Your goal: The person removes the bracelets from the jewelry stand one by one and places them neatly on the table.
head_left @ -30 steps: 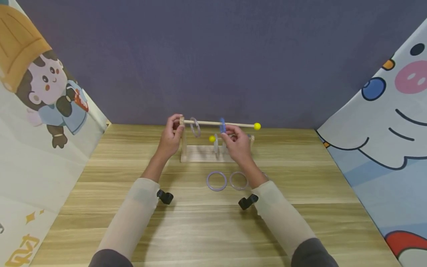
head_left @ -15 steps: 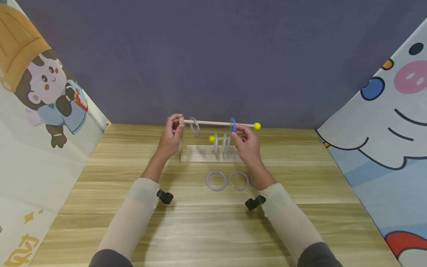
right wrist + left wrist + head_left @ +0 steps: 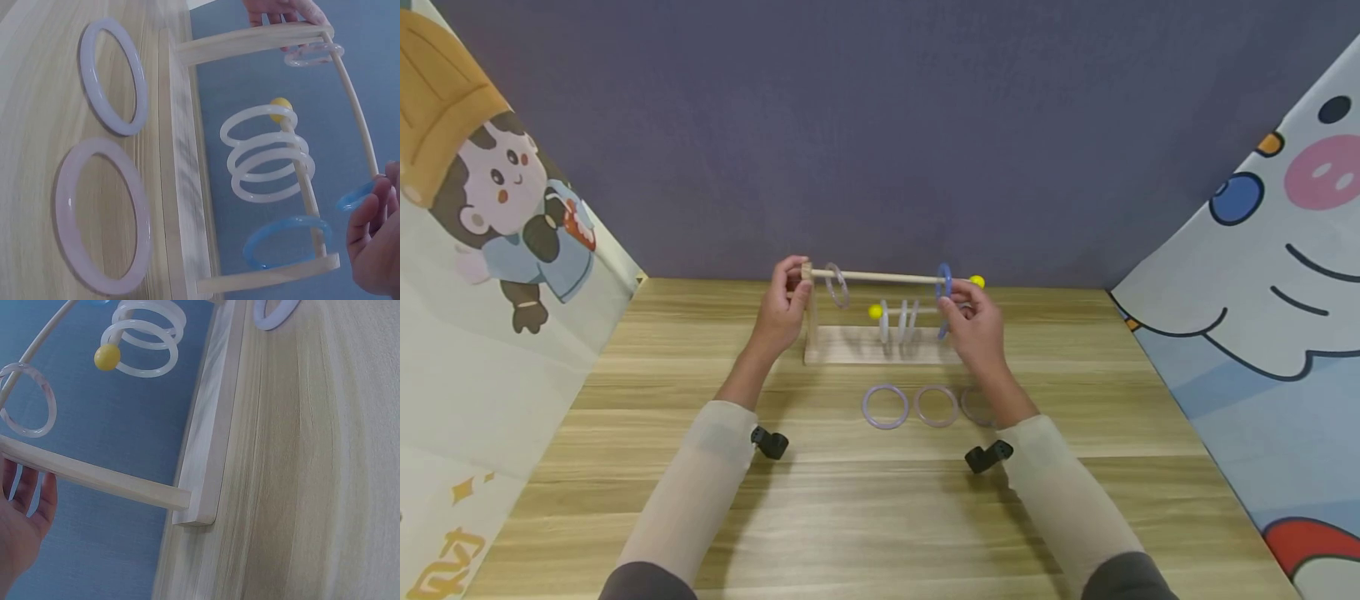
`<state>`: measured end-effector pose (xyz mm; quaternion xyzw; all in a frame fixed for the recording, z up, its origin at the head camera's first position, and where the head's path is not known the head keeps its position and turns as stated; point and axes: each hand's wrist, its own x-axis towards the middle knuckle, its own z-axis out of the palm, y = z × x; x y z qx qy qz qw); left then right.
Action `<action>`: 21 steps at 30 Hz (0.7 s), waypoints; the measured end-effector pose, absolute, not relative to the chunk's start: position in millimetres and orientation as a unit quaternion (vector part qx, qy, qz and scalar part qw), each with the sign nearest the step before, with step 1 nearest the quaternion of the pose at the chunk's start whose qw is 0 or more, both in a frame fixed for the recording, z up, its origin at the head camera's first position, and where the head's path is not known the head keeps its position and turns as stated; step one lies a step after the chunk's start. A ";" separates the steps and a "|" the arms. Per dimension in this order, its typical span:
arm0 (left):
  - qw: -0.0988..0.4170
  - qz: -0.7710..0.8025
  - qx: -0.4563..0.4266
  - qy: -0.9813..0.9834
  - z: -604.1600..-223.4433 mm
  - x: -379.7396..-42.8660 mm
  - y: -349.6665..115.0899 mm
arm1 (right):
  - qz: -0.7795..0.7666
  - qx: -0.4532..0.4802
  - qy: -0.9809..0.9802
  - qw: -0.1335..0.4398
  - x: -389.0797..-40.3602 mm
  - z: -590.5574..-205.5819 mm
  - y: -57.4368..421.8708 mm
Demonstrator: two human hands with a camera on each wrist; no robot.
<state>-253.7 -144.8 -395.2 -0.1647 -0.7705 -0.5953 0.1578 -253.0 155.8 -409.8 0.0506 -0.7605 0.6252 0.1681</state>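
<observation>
A wooden bangle rack (image 3: 850, 346) stands at the table's back edge. My left hand (image 3: 782, 308) grips the top of its left post (image 3: 94, 473), thumb in front. On the upper rod (image 3: 887, 277), a blue bangle (image 3: 946, 272) is pinched between the thumb and fingers of my right hand (image 3: 981, 333), close to the yellow end ball (image 3: 977, 282). A clear, pinkish bangle (image 3: 50, 400) hangs on the same rod beside the left post. Several whitish bangles (image 3: 250, 112) and another blue bangle (image 3: 281, 224) hang on the lower rod.
A lavender bangle (image 3: 885, 427) and a pale pink bangle (image 3: 936, 426) lie flat on the wooden table (image 3: 850, 517) before the rack. A third bangle (image 3: 964, 404) there is partly hidden by my right wrist. Behind the rack rises a dark blue wall (image 3: 880, 150).
My right hand has moved right along the upper rod, taking the blue bangle from the rod's middle towards its yellow ball end. The left hand stays on the post.
</observation>
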 end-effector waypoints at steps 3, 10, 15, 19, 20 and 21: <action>0.157 -0.593 -0.163 -0.773 -396.5 -254.6 -145.6 | 0.626 0.051 -0.759 0.173 -253.2 -411.2 160.0; 0.159 -0.595 -0.154 -0.773 -422.7 -275.2 -150.5 | 0.622 0.026 -0.763 0.173 -252.8 -410.6 168.6; 0.158 -0.595 -0.159 -0.772 -416.5 -270.7 -150.0 | 0.623 0.012 -0.763 0.172 -254.1 -409.9 176.0; 0.146 -0.596 -0.153 -0.774 -399.6 -257.9 -146.4 | 0.621 0.016 -0.762 0.182 -254.3 -410.2 181.1; 0.147 -0.595 -0.154 -0.775 -399.0 -257.4 -146.4 | 0.620 0.018 -0.762 0.187 -253.7 -410.3 182.1; 0.148 -0.594 -0.155 -0.776 -398.7 -257.1 -146.3 | 0.619 0.018 -0.763 0.188 -253.5 -410.2 183.4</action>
